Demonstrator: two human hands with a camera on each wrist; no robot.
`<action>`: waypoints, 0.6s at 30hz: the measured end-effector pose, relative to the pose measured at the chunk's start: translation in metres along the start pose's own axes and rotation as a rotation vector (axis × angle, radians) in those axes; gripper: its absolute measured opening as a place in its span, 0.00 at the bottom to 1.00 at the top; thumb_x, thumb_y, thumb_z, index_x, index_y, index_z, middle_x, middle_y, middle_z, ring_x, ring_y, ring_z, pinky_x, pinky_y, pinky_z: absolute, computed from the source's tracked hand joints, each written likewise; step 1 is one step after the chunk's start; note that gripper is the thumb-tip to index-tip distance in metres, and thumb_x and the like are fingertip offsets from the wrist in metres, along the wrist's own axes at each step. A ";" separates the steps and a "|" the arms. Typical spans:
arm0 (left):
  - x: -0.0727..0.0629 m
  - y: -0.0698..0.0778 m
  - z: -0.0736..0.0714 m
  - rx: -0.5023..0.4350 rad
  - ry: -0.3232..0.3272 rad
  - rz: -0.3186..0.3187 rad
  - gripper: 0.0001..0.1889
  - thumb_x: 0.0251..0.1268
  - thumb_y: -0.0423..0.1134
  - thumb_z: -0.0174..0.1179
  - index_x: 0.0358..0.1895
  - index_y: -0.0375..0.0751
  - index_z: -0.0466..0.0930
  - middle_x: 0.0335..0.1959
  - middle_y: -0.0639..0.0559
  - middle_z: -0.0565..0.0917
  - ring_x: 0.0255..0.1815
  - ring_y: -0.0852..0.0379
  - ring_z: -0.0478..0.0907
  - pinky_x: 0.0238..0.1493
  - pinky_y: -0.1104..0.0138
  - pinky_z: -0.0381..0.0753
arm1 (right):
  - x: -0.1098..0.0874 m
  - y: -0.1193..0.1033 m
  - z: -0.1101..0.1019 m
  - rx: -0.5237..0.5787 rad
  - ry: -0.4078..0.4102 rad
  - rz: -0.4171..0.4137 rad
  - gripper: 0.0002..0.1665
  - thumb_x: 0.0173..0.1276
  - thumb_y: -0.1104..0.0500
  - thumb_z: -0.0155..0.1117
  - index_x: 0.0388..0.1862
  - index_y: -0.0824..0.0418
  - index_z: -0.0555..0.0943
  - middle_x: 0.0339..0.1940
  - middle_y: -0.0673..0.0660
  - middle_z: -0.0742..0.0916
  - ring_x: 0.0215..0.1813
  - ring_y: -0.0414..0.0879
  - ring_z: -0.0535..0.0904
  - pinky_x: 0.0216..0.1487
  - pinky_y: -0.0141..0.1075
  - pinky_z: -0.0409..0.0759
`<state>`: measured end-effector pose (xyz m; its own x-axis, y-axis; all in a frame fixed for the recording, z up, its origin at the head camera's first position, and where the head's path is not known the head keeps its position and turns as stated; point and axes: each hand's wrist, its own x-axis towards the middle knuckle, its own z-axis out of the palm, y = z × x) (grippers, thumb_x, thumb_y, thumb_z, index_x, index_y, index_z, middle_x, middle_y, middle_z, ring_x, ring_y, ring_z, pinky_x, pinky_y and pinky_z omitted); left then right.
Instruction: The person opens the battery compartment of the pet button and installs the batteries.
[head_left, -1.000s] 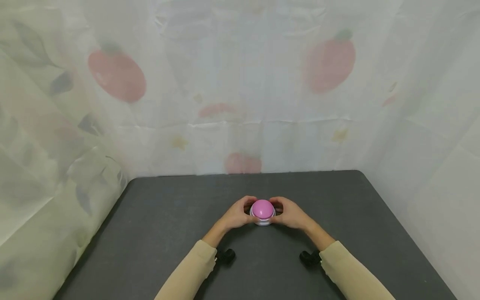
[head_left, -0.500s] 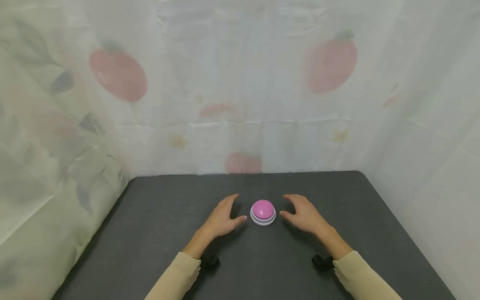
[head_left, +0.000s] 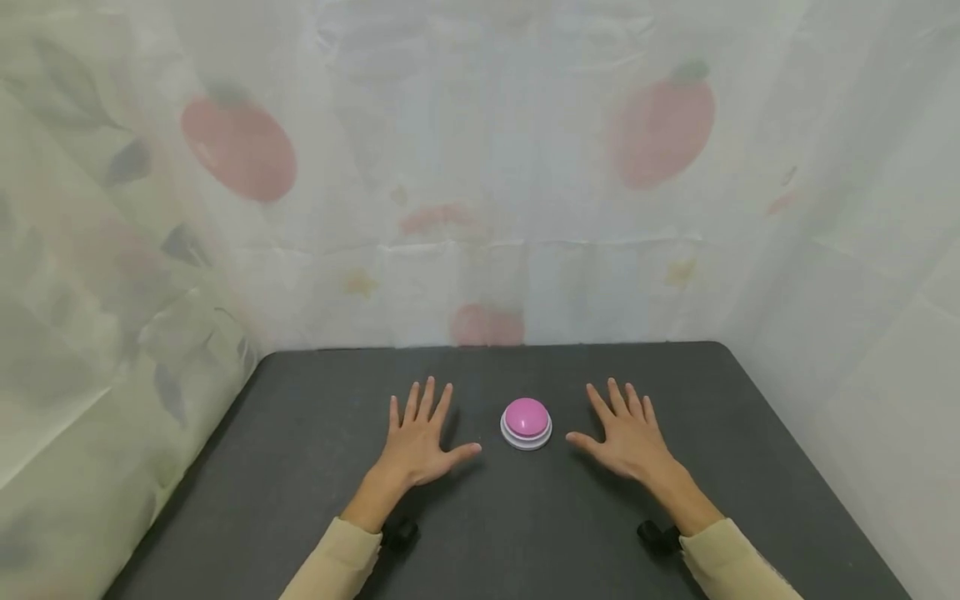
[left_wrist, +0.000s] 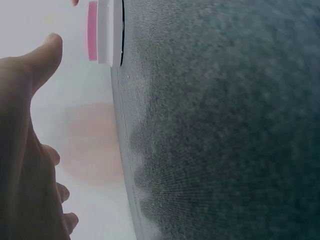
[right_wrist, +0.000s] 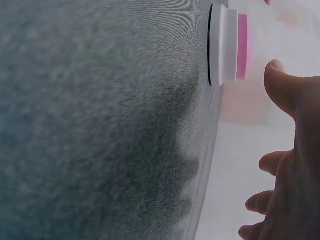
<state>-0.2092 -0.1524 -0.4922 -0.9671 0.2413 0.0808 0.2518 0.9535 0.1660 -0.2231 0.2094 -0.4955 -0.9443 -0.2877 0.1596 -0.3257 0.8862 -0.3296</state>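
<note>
A round push button [head_left: 527,418] with a pink dome and a white base sits on the dark table [head_left: 517,533], between the two hands. To its left, the left hand [head_left: 417,446] is spread palm down with straight fingers, its thumb pointing at the button but apart from it. On the other side the right hand [head_left: 628,437] is spread the same way, also clear of the button. Both wrist views show the button side-on, the left one with its white base [left_wrist: 109,32] and the right one with its pink top [right_wrist: 243,47]. Neither hand holds anything.
A pale curtain [head_left: 570,292] printed with fruit hangs behind the table's far edge. More curtain [head_left: 112,333] runs along the left side, and a white sheet [head_left: 862,333] along the right. Small black wrist cameras [head_left: 401,533] hang below the cuffs.
Both hands have let go of the button and drawn apart, left hand leftward and right hand rightward. Their fingers have straightened and spread. The button stays in place.
</note>
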 end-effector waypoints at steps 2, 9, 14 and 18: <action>-0.001 -0.002 0.000 0.007 -0.002 -0.006 0.59 0.57 0.84 0.43 0.84 0.52 0.37 0.83 0.45 0.33 0.83 0.40 0.28 0.73 0.35 0.29 | -0.002 0.001 0.000 -0.005 -0.006 0.000 0.57 0.67 0.25 0.57 0.83 0.57 0.57 0.82 0.69 0.55 0.81 0.71 0.44 0.75 0.66 0.39; -0.006 -0.006 0.005 -0.006 -0.008 -0.021 0.59 0.58 0.84 0.44 0.84 0.52 0.37 0.83 0.44 0.34 0.82 0.40 0.29 0.73 0.35 0.29 | -0.009 0.005 0.003 -0.029 -0.005 -0.002 0.58 0.66 0.24 0.57 0.83 0.57 0.57 0.82 0.69 0.54 0.80 0.73 0.43 0.74 0.66 0.38; -0.007 -0.006 0.004 -0.025 -0.024 -0.029 0.58 0.59 0.83 0.45 0.84 0.52 0.36 0.83 0.44 0.34 0.82 0.39 0.29 0.73 0.35 0.28 | -0.010 0.006 0.002 -0.024 -0.008 0.006 0.59 0.66 0.24 0.57 0.83 0.58 0.56 0.82 0.70 0.54 0.80 0.73 0.43 0.74 0.67 0.37; -0.008 -0.004 0.005 -0.042 -0.035 -0.028 0.58 0.60 0.82 0.45 0.84 0.51 0.37 0.83 0.43 0.35 0.82 0.39 0.30 0.73 0.35 0.28 | -0.012 0.006 0.001 -0.013 -0.020 0.014 0.59 0.66 0.24 0.57 0.83 0.58 0.56 0.82 0.71 0.54 0.80 0.73 0.43 0.74 0.67 0.36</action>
<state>-0.2022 -0.1570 -0.4987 -0.9743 0.2212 0.0414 0.2249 0.9517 0.2090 -0.2134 0.2173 -0.5006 -0.9497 -0.2818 0.1364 -0.3115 0.8949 -0.3196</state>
